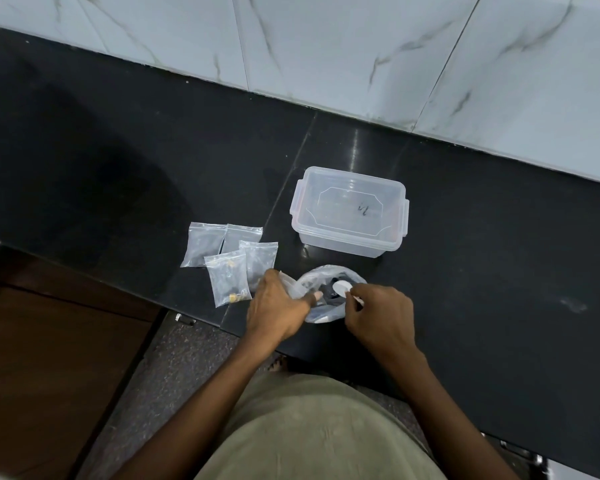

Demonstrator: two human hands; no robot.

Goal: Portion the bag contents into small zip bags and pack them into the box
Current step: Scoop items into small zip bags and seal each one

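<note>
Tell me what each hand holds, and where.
Left hand grips the bag at its open rim. Right hand pinches a white spoon by its handle.

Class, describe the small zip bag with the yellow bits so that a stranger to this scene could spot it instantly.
Start at the clear plastic box on the black counter. Left of it lie four small zip bags in a cluster. The zip bag with yellow bits is the nearest one, beside the left hand, and the only one showing yellow pieces.

Black polished stone worktop [465, 271] with a seam, light glinting off it. White marble-look wall tiles [361, 46] with grey veins at far side. Brown wooden cabinet [49, 358] near left, speckled grey floor [174, 358] beside it.
</note>
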